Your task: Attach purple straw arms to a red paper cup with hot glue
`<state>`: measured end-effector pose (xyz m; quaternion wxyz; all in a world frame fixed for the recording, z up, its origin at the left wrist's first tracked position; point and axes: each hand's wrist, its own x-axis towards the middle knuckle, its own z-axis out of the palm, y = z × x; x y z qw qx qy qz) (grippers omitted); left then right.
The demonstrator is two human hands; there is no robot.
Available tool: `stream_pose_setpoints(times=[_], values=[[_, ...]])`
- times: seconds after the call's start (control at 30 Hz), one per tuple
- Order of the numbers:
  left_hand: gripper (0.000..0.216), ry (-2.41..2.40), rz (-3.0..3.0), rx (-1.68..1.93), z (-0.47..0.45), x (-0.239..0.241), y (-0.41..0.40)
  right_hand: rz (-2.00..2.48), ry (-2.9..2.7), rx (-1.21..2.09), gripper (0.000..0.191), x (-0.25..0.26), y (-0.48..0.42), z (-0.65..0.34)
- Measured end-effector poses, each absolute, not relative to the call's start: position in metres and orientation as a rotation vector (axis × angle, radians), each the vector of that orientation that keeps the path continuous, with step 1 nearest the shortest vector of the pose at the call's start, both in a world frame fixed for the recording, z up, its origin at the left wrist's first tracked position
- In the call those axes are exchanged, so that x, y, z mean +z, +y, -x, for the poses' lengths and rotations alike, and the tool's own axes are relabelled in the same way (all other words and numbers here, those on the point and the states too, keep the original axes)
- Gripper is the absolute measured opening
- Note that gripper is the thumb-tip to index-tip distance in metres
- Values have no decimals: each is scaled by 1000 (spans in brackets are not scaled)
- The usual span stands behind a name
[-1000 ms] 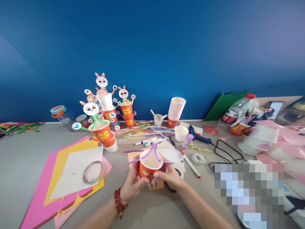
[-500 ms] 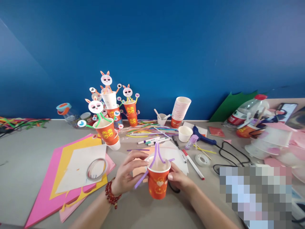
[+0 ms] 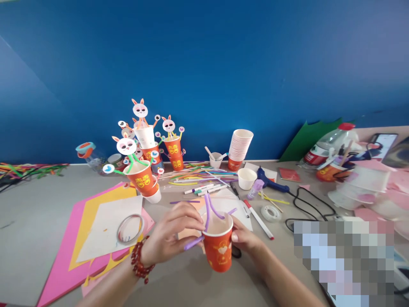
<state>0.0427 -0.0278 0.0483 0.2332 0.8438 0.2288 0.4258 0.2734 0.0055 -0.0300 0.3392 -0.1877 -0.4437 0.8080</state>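
A red paper cup [image 3: 219, 253] with gold and white print is held over the table, tilted a little. Purple pipe cleaners [image 3: 207, 213] rise from inside it and meet above the rim; one purple end sticks out at the left, another at the right. My right hand [image 3: 246, 236] grips the cup's right side, its fingers partly hidden behind it. My left hand [image 3: 172, 232], with a red bead bracelet [image 3: 140, 262] at the wrist, closes on the left side by the rim. Its fingertips are beside the purple pipe cleaner, and the thumb passes behind the protruding end.
Rabbit-faced cup figures [image 3: 140, 177] stand at the back left. Colored paper sheets [image 3: 105, 226] with a tape roll [image 3: 130, 228] lie left. Behind the cup are markers [image 3: 204, 188], loose pipe cleaners and stacked cups [image 3: 240, 147]. A blue glue gun [image 3: 271, 183] with a black cord lies right.
The cup has shifted slightly right and tilted, its base swinging right. My left hand has moved a little right with it, and its fingers sit closer over the rim.
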Motion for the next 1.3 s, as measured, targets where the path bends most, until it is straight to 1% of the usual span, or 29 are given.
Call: stream_pose_setpoints(times=[0.2,0.33,0.4,0.5,0.57,0.6,0.63,0.67,0.7,0.77,0.93,1.07,1.3], values=[[31,604,-2413,1084,-44,58,-28,421,-1293,1992,61,-25,11,-281],[33,649,-2587,1076,-40,60,-32,370,-1435,1858,63,-14,15,-280],[33,703,-2703,1084,-37,63,-35,480,-1469,1615,53,-9,16,-280],[28,802,-2902,1099,-36,66,-37,704,-1345,1042,32,-2,9,-282],[21,849,-2990,1084,-38,65,-37,718,-1356,751,16,3,0,-283],[18,870,-3017,1068,-39,63,-36,682,-1437,671,8,7,-5,-283],[17,890,-3036,1047,-41,60,-35,641,-1545,620,9,10,-10,-282],[17,912,-3046,1029,-44,56,-35,618,-1658,597,18,13,-15,-281],[17,934,-3048,1016,-46,53,-34,626,-1748,597,24,15,-19,-278],[18,965,-3027,1003,-51,46,-32,715,-1842,682,29,17,-25,-273],[16,964,-2949,1019,-59,36,-26,903,-1688,1094,15,12,-25,-264],[16,974,-2930,1012,-60,31,-23,947,-1572,1341,20,10,-20,-263],[21,923,-2820,1152,-56,22,-21,866,-1403,1441,23,8,-17,-260]])
